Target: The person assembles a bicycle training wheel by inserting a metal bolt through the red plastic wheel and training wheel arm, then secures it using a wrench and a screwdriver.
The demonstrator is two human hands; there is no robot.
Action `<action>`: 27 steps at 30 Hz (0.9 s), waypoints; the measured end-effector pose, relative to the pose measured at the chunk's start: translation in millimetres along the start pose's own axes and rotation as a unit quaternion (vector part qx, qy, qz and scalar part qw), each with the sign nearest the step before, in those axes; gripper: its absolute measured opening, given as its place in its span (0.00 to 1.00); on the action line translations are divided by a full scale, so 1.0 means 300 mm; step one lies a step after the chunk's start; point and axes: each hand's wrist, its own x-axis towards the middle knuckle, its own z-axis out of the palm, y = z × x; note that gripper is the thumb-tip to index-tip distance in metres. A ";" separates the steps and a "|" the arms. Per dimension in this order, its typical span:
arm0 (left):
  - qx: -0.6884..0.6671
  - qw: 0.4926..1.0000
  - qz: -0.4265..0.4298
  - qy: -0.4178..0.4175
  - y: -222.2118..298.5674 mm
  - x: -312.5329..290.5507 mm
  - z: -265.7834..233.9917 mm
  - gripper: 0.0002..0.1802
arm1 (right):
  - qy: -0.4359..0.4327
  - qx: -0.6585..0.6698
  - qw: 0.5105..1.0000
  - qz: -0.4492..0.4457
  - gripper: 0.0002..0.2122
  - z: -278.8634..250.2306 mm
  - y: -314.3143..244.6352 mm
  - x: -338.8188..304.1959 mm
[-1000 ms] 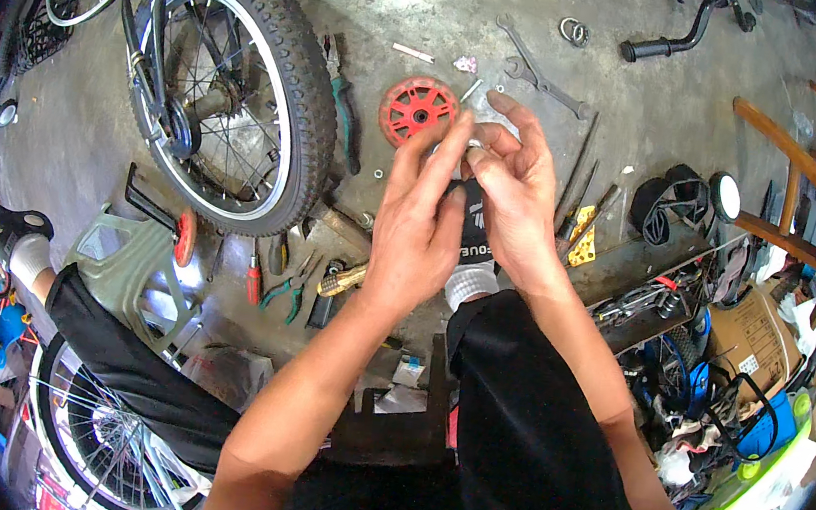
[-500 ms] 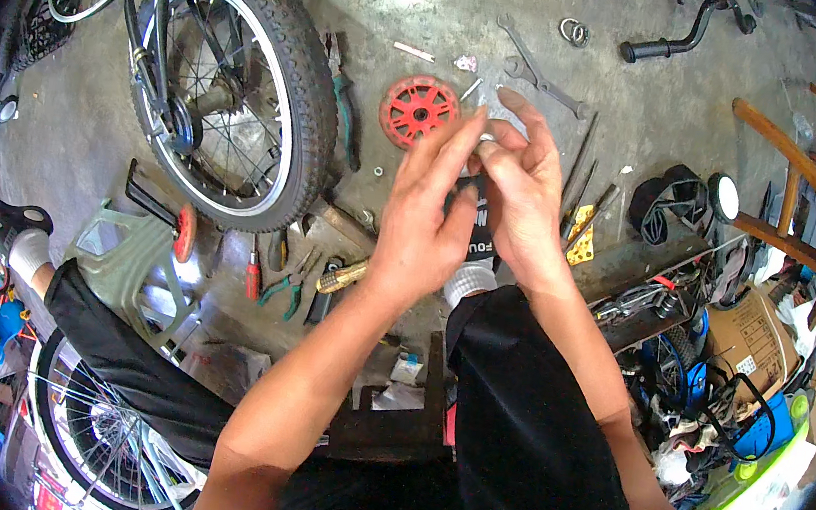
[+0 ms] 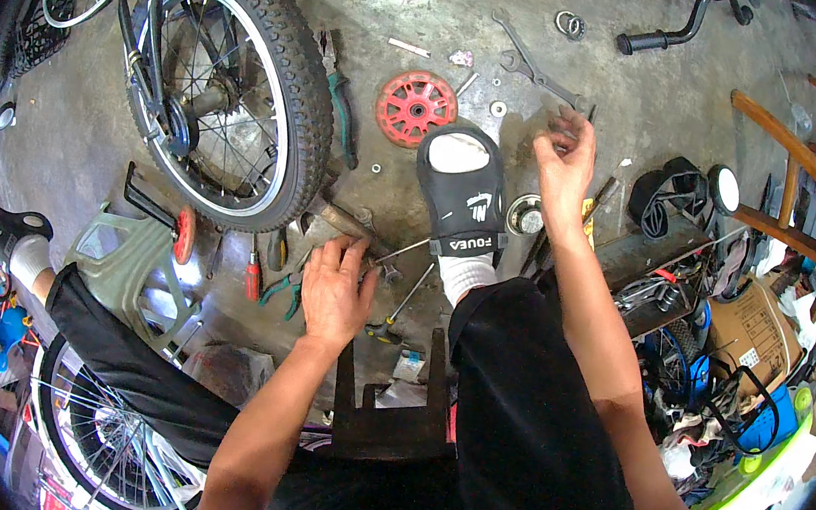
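My left hand (image 3: 333, 292) lies back-up over tools on the floor, with its fingers stretched forward and its thumb apart. A thin metal shaft (image 3: 406, 251) runs out from beside its fingers; what lies under the palm is hidden. Farther right, my right hand (image 3: 569, 168) hovers above the floor near slim rod-like tools (image 3: 606, 192). Its fingers are loosely bent, the thumb stands apart, and nothing shows between them. The red spoked wheel (image 3: 417, 109) lies flat ahead of my shoe (image 3: 461, 186). A small washer (image 3: 497, 109) rests near the open-ended wrench (image 3: 532, 68).
A bicycle wheel with a knobby tyre (image 3: 307, 123) stands at left, beside green-handled pliers (image 3: 343, 117). A red-handled screwdriver (image 3: 254, 276) and an upturned green stool (image 3: 130, 269) lie nearer. A round metal dish (image 3: 525, 214) sits by my shoe. A wooden chair (image 3: 798, 148) is at right.
My hands were together above the shoe and have parted. The left moved down and left to the tools, covering where a yellow handle lay; the right moved right. The washer and dish came into view.
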 end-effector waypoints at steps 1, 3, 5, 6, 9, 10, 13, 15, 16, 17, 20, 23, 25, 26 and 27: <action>0.035 0.999 0.003 -0.013 -0.007 -0.004 0.006 0.25 | -0.003 0.004 1.000 -0.003 0.24 -0.001 0.013 -0.009; 0.065 0.998 0.019 -0.010 -0.035 -0.011 0.031 0.25 | -0.007 0.010 1.000 -0.009 0.24 0.000 0.028 -0.025; 0.082 0.996 0.025 -0.009 -0.059 -0.023 0.073 0.25 | -0.013 -0.031 0.999 -0.033 0.21 0.009 0.009 -0.034; 0.088 0.996 0.022 -0.009 -0.069 -0.023 0.088 0.25 | -0.018 -0.040 0.998 -0.048 0.20 0.023 -0.020 -0.036; 0.082 0.996 0.016 -0.019 -0.092 -0.040 0.102 0.23 | -0.042 -0.069 0.987 -0.136 0.14 0.072 -0.091 -0.031; 0.076 0.997 0.014 -0.027 -0.095 -0.044 0.097 0.22 | -0.068 -0.090 0.977 -0.179 0.14 0.097 -0.121 -0.025; -0.006 0.998 -0.056 0.009 -0.075 -0.079 0.033 0.20 | -0.125 -0.192 0.921 -0.316 0.16 0.180 -0.210 0.006; -0.047 0.993 -0.103 0.017 -0.058 -0.105 -0.023 0.18 | -0.147 -0.217 0.891 -0.372 0.18 0.242 -0.256 0.020; -0.073 0.990 -0.124 0.011 -0.051 -0.115 -0.047 0.18 | -0.167 -0.236 0.880 -0.377 0.19 0.259 -0.259 0.033; -0.099 0.985 -0.144 0.006 -0.045 -0.119 -0.069 0.18 | -0.187 -0.254 0.869 -0.382 0.19 0.275 -0.260 0.047; -0.111 0.986 -0.127 0.016 -0.037 -0.125 -0.092 0.16 | -0.229 -0.301 0.854 -0.357 0.22 0.308 -0.262 0.093; -0.128 0.984 -0.121 0.035 -0.031 -0.125 -0.082 0.16 | -0.301 -0.297 0.867 -0.262 0.24 0.327 -0.271 0.160; -0.143 0.979 -0.141 0.029 -0.014 -0.122 -0.074 0.15 | -0.377 -0.266 0.876 -0.140 0.23 0.313 -0.336 0.193; -0.150 0.976 -0.160 0.017 0.000 -0.122 -0.075 0.15 | -0.420 -0.149 0.895 -0.002 0.22 0.311 -0.319 0.210; -0.154 0.971 -0.182 0.008 0.009 -0.124 -0.076 0.15 | -0.421 -0.110 0.900 0.006 0.22 0.307 -0.338 0.204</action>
